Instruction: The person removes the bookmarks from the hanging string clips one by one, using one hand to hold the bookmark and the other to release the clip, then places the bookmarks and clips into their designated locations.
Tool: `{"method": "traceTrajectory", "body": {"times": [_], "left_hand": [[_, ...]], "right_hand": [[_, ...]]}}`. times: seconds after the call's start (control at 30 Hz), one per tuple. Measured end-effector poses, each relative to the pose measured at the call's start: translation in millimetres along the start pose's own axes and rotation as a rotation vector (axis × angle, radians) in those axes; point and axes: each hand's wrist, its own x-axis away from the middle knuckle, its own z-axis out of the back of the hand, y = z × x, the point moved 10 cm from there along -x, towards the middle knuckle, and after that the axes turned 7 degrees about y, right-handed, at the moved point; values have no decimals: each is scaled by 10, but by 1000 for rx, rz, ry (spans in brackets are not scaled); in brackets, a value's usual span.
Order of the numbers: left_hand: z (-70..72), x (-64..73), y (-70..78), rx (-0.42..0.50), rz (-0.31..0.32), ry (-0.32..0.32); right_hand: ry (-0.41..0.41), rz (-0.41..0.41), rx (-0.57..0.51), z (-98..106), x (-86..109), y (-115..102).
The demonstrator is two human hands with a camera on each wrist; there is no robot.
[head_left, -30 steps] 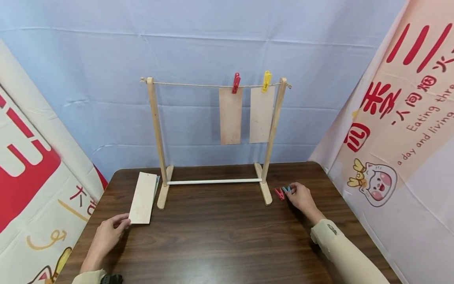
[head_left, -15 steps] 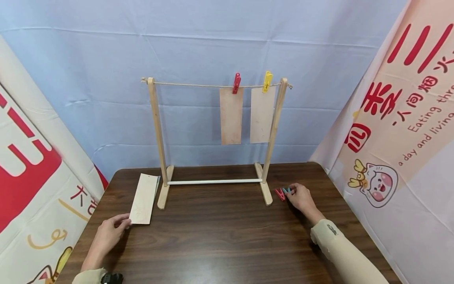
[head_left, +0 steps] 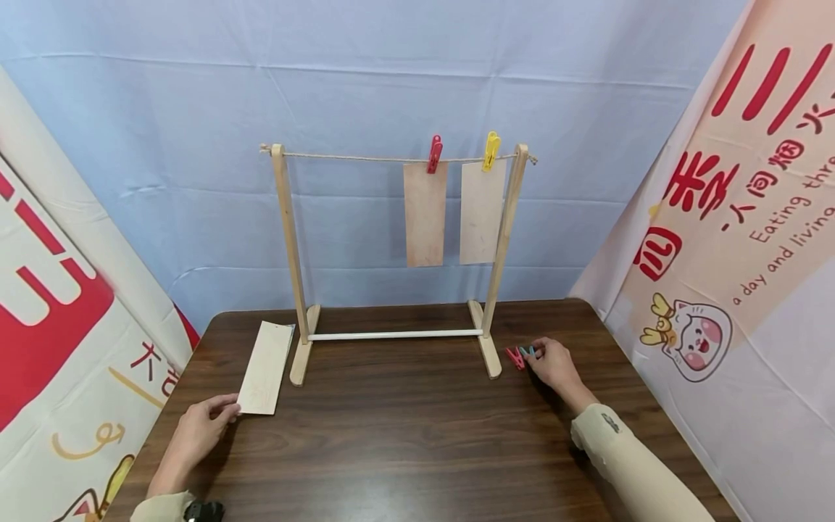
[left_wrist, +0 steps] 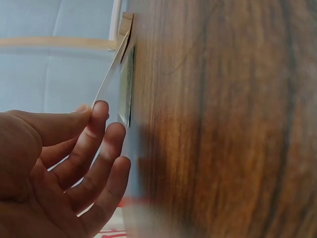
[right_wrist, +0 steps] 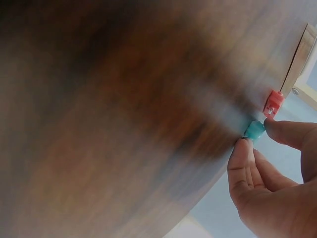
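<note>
My left hand [head_left: 201, 431] pinches the near left corner of a thin pale wooden board [head_left: 267, 370] between thumb and fingertips. In the left wrist view the board [left_wrist: 108, 74] slants up from the tabletop, above another flat piece [left_wrist: 127, 89] lying there. On the table's right side my right hand [head_left: 554, 364] pinches a teal clothespin [head_left: 528, 351], seen at the fingertips in the right wrist view [right_wrist: 254, 130]. A red clothespin [head_left: 514, 357] lies just left of it.
A wooden frame [head_left: 290, 246] with a string [head_left: 359, 157] stands at the table's back. Two boards [head_left: 425, 217] [head_left: 483, 214] hang from it, held by a red clothespin [head_left: 434, 154] and a yellow one [head_left: 491, 151]. Cloth backdrops [head_left: 385, 87] surround the brown table [head_left: 391, 435].
The far end of the board in my left hand has shifted slightly right and nearer, covering more of the piece beneath. My right hand has barely moved.
</note>
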Motion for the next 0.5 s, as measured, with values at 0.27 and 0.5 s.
{"method": "traceTrajectory", "body": {"times": [0.27,0.5], "left_hand": [[-14,12,-20,-16,-6,-13],[-15,-8,-23,-19,-16,-15]], "right_hand": [[-10,3,5,-14,10,13],[-7,11,10,-1,-7,5]]}}
